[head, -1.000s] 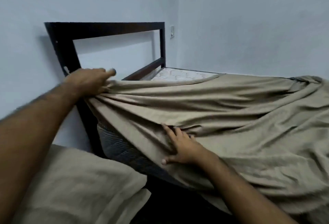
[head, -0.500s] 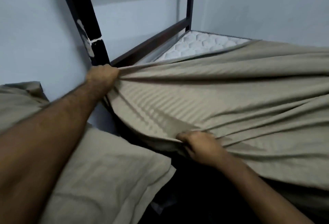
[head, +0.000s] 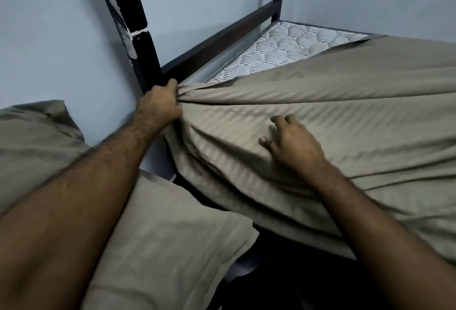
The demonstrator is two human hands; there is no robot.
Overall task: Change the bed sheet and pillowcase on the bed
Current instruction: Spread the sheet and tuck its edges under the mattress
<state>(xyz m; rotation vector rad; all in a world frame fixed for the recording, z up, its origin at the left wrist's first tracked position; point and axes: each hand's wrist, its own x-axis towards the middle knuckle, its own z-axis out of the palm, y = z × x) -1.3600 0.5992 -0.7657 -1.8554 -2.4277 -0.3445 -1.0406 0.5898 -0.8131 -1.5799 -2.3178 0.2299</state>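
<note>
A tan pillow [head: 153,243] lies low on the left; the left hand [head: 159,102] bunches the olive bed sheet [head: 345,117] tight at the dark headboard post [head: 140,38]; the right hand [head: 293,142] rests flat, fingers loose, on the sheet; bare quilted mattress [head: 283,48] shows beyond; no writing is readable

The bed sheet [head: 333,117] lies over most of the mattress [head: 283,45], whose far corner shows bare behind it. The headboard frame [head: 138,45] stands at the left end of the mattress, against the wall [head: 49,38]. The left hand [head: 160,103] grips the sheet's corner just beside the frame post; the right hand [head: 293,144] rests on the sheet, to its right (nearer the bed's side edge). Two pillows [head: 160,248] lie lower left, beside the bed.
</note>
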